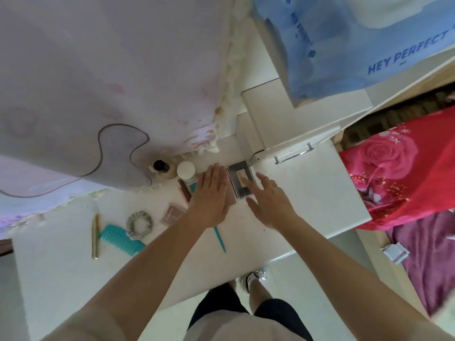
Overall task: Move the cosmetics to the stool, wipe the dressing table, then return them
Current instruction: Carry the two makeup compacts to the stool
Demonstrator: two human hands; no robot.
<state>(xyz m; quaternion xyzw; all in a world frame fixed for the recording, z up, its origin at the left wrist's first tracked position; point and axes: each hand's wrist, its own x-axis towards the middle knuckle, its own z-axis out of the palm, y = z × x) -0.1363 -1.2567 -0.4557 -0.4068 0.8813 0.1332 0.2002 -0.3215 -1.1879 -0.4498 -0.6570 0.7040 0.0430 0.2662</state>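
Note:
Both my hands reach over the white dressing table (307,193). My left hand (210,198) lies flat with fingers together over a brown palette, just left of a silver-framed compact (240,179). My right hand (268,200) has its fingers spread, the index fingertip touching the compact's window. Neither hand grips anything. Left of my hands stand a white-capped jar (186,169) and a dark-capped bottle (160,166). A pink palette (172,214), grey scrunchie (139,223), teal comb (120,238), gold tube (95,236) and teal tail comb (219,238) lie on the tabletop.
A pale cloth-covered mirror (98,94) rises behind the table. A white drawer unit with a metal handle (294,152) sits at the back right, a blue bag (369,45) on it. A red rose-print blanket (398,173) lies to the right. My legs and shoe (253,279) show below.

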